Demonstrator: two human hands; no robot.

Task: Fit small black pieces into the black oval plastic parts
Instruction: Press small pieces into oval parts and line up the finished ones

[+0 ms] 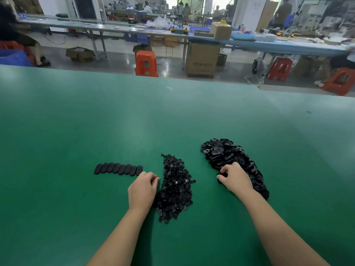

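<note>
Low in the middle of the frame, on the green worktop [76,121], we have both hands down at the stock, so we judge this to be the picking step: fetching one of each kind before a fit. Our left hand [143,189] sits at the left edge of the heap of small pieces [176,187], fingers curled with the tips drawn together; it looks as if it pinches a piece, but nothing shows between the fingertips, so we cannot tell. Our right hand [235,179] lies on the lower part of the pile of oval parts [230,160], at centre right, fingers curled down into the pile and seemingly closing on one part, though which one is hidden under the fingers. To the left of centre, a row of oval parts [119,168] lies overlapped like fallen dominoes, its right end just beside our left knuckles; we take these for finished ones.

Next we would need to lift a single oval clear of its neighbours, turn its hollow side up, bring the two hands together between the heaps, and seat the small piece squarely in the recess before pressing.
</note>
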